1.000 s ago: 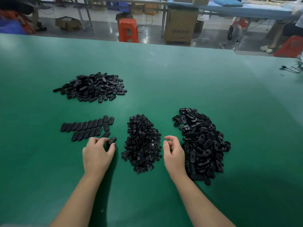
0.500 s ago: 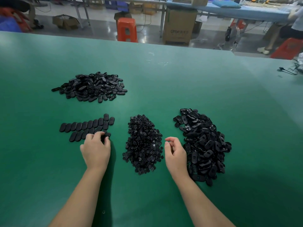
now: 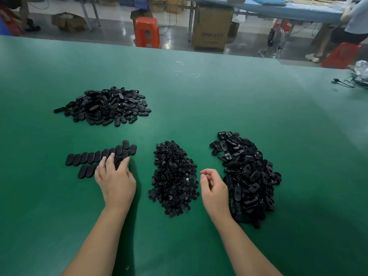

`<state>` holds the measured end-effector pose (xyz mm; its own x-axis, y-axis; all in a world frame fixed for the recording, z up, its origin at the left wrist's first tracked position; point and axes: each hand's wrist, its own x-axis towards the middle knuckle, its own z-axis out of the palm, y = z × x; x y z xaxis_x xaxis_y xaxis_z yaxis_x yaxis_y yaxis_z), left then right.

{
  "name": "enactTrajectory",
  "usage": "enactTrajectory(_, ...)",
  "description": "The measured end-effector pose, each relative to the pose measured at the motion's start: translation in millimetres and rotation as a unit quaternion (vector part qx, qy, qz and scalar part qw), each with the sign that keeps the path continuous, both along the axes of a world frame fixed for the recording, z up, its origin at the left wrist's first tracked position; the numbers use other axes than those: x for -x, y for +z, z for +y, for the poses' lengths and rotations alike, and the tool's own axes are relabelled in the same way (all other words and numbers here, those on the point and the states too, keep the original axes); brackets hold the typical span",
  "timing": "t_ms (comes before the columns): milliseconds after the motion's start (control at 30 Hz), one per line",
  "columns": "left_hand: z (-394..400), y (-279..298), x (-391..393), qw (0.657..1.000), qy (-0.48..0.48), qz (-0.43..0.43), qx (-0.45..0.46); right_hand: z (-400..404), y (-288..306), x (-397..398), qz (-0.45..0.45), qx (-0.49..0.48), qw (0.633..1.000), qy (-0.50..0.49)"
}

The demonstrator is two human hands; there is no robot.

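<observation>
Neatly in rows, matte black oval pieces [image 3: 87,157] under left hand [image 3: 116,181]

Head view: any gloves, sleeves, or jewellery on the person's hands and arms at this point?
No. The left hand and the right hand are bare, with no gloves, finger cots or rings to be seen. The left forearm and the right forearm are uncovered down to the bottom edge of the picture. No sleeve, watch, wrist strap or cable shows on either.

Matt black plastic ovals [image 3: 89,157] in rows, glossy black plastic shells [image 3: 249,176], smooth green table mat [image 3: 219,106], cardboard box [image 3: 211,26]
</observation>
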<state>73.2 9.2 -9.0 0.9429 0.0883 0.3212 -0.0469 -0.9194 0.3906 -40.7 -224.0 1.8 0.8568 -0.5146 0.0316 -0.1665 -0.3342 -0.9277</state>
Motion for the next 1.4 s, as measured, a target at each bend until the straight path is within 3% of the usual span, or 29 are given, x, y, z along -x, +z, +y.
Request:
enactTrajectory(100,-4,2,6,0.998,-0.030,-0.044,0.028,0,0,0,0.003,0.004,1.000,-0.003)
enactTrajectory(233,-17,0,20,0.990,-0.065,0.010,0.122,1,0,-1,0.009,0.013,1.000,-0.004)
enactTrajectory(467,-24,1,17,0.989,-0.102,0.035,0.098,-11,16,-21,0.049,0.076,0.996,0.017)
enactTrajectory(533,-23,1,15,0.990,-0.098,0.038,0.093,-30,30,-41,0.076,0.200,0.976,0.029)
enactTrajectory(667,-25,0,13,0.991,-0.093,0.041,0.088,-78,52,-84,0.213,0.386,0.897,0.033)
enactTrajectory(800,-26,1,12,0.993,-0.090,0.045,0.065,-103,53,-106,0.287,0.422,0.858,0.053)
enactTrajectory(967,-27,2,11,0.993,-0.083,0.052,0.061,-110,45,-114,0.305,0.447,0.838,0.064)
enactTrajectory(1233,-27,3,11,0.993,-0.088,0.053,0.054,-111,44,-114,0.247,0.457,0.853,0.050)
enactTrajectory(1300,-27,3,10,0.993,-0.089,0.050,0.053,-109,48,-110,0.188,0.415,0.890,0.024)
enactTrajectory(1400,-27,4,10,0.994,-0.089,0.052,0.046,-95,55,-99,0.064,0.164,0.984,-0.028)
